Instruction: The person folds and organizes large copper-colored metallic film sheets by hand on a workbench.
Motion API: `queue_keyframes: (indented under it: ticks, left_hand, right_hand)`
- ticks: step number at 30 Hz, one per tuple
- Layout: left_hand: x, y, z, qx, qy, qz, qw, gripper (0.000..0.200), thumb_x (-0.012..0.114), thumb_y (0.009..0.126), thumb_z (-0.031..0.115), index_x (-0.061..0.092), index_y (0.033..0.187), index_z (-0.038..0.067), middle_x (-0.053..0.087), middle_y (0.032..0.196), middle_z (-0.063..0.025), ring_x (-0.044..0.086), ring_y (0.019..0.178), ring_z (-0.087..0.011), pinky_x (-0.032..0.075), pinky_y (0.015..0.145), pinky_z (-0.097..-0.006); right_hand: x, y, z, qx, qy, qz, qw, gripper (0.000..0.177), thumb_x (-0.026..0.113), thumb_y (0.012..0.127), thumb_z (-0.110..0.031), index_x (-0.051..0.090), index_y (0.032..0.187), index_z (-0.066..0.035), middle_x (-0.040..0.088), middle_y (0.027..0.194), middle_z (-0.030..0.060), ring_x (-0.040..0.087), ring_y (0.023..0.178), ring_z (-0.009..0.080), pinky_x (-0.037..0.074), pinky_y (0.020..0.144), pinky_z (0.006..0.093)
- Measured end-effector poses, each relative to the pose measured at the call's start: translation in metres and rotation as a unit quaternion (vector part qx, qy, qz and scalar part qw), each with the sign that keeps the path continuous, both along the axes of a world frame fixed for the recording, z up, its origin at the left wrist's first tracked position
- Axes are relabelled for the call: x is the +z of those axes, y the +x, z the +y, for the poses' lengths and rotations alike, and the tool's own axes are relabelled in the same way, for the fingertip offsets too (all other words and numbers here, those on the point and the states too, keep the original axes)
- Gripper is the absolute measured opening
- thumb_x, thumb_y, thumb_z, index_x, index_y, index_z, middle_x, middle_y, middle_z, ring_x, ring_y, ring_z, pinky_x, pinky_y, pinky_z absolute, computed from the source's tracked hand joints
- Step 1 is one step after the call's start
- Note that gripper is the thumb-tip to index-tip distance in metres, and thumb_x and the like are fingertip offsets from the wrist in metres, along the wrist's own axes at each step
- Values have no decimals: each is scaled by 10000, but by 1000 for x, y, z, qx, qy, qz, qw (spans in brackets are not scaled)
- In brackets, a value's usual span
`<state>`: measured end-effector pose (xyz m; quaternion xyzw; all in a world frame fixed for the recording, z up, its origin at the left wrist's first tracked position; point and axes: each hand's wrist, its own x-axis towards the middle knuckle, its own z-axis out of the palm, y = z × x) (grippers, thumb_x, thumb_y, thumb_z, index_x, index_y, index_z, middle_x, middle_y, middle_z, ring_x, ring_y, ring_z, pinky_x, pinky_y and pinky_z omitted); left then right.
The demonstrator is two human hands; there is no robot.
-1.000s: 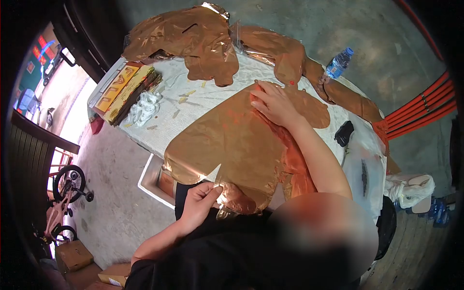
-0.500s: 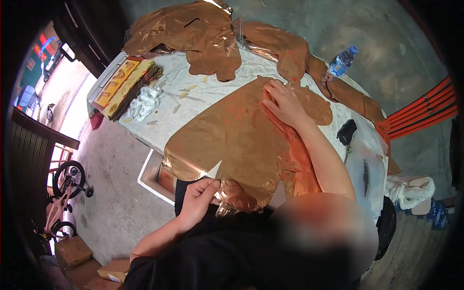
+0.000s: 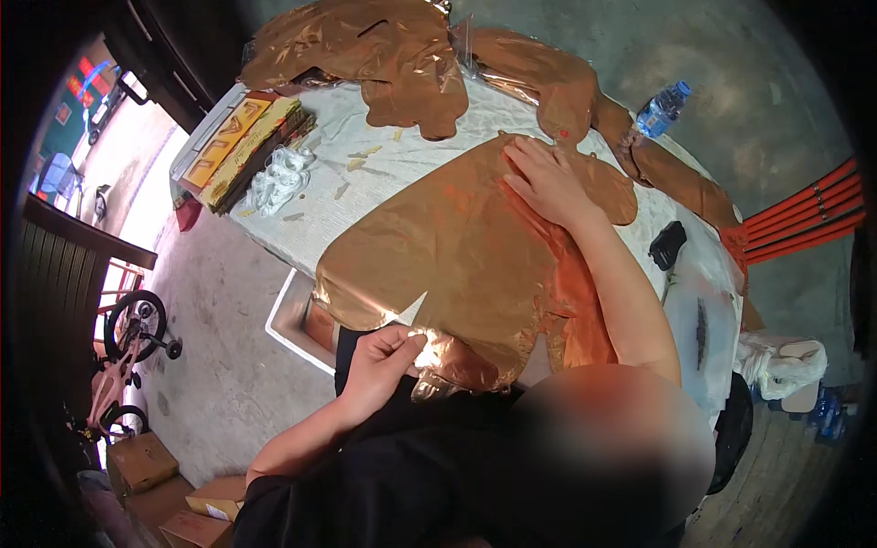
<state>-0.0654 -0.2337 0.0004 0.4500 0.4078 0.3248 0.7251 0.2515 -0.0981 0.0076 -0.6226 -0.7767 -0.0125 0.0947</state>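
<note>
A large brown foil sheet (image 3: 438, 247) with a shiny lower edge lies across the near part of the white-covered table (image 3: 338, 215). Pinched at its lower left edge, beside a small notch, is the foil, held by my left hand (image 3: 382, 365). My right hand (image 3: 548, 183) rests on the sheet's upper right part with fingers stretched out flat. Orange-red material (image 3: 580, 315) runs under my right forearm along the sheet's right side. More brown foil pieces (image 3: 384, 55) lie at the table's far edge.
Yellow boxes (image 3: 242, 151) and a white string bundle (image 3: 279, 183) are at the table's left. A water bottle (image 3: 662, 110) and a black object (image 3: 667, 245) are on the right. An open white box (image 3: 301, 324) stands below the left edge.
The whole view has shifted slightly. My right hand's fingers lie flatter and more spread on the foil. My left hand keeps its pinch at the lower edge.
</note>
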Motion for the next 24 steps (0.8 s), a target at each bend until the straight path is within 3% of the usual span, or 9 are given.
queue_keyframes:
  ticks: [16, 21, 22, 24]
  left_hand:
    - [5, -1, 0, -11, -8, 0, 1000, 211, 527, 928, 172, 607, 818, 12, 547, 657, 32, 449, 557, -20, 362, 513, -184]
    - [6, 1, 0, 14, -124, -64, 990, 186, 528, 923, 151, 606, 815, 21, 563, 656, 24, 461, 527, -25, 356, 477, -171]
    - [-7, -8, 2, -33, -114, -102, 988, 185, 500, 935, 138, 608, 953, -11, 642, 828, -43, 592, 671, -66, 493, 580, -199]
    - [-6, -7, 2, -34, -112, -100, 988, 184, 502, 935, 138, 609, 946, -11, 641, 821, -42, 591, 666, -66, 494, 577, -200]
  right_hand:
    - [-11, 2, 2, -16, 7, 16, 1000, 485, 457, 918, -370, 383, 1336, -136, 324, 1424, 104, 262, 1338, 259, 208, 1077, 487]
    - [-4, -3, -3, -33, 2, 26, 999, 484, 456, 917, -374, 386, 1334, -140, 330, 1422, 101, 264, 1338, 259, 205, 1079, 481]
    - [-3, -3, -3, -30, -1, 28, 999, 482, 451, 917, -377, 389, 1331, -138, 328, 1423, 99, 264, 1338, 258, 206, 1078, 480]
    - [-3, -2, -4, -31, -3, 30, 999, 479, 447, 918, -380, 393, 1327, -136, 327, 1425, 96, 265, 1338, 258, 207, 1077, 479]
